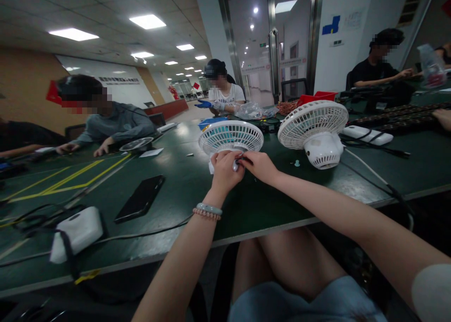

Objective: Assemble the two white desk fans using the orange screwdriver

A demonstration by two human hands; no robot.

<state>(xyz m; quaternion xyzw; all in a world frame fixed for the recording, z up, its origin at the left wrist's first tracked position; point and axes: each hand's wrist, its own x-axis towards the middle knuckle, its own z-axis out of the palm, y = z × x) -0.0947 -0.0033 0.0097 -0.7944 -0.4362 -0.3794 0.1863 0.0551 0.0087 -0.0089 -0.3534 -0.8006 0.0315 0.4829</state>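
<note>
A small white fan (230, 130) with a round slotted grille stands in front of me on the green table. My left hand (227, 171) is closed around its lower back part, just below the grille, and hides most of that part. Close beside it, the fingers of my right hand (261, 166) are pinched together at the same spot. Something small and dark shows at those fingertips, too small to name. A second white fan (313, 125) with its round base rests to the right, apart from both hands.
A black phone (140, 198) and a white power bank (78, 233) with cables lie to the left. A small pale-green piece (297, 163) sits near the right fan. A white power strip (368, 135) and a red bin (317, 97) are farther back. Several people sit around the table.
</note>
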